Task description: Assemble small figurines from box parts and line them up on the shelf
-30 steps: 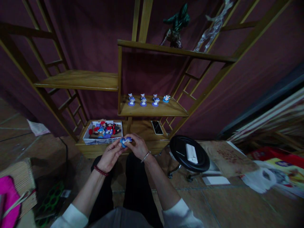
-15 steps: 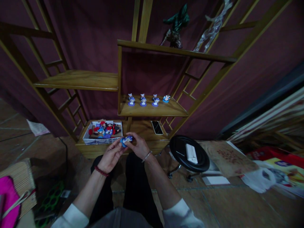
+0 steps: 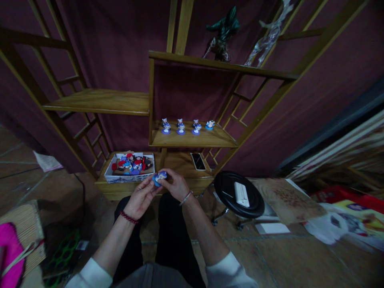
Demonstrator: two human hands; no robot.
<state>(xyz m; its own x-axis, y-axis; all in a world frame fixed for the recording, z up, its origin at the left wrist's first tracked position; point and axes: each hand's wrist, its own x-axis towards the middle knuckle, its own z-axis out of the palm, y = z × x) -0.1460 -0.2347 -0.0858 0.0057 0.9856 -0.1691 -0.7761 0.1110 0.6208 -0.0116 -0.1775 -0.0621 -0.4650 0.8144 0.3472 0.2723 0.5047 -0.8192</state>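
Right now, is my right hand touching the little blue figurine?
Touching. The head view shows the right hand with its thumb laid against the figurine.

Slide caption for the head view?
Left hand and right hand hold a blue-based figurine in front of wooden shelves, near a box of figurines.

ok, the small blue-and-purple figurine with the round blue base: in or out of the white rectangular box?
Out. The left hand and right hand hold the figurine outside the box, by its near right corner.
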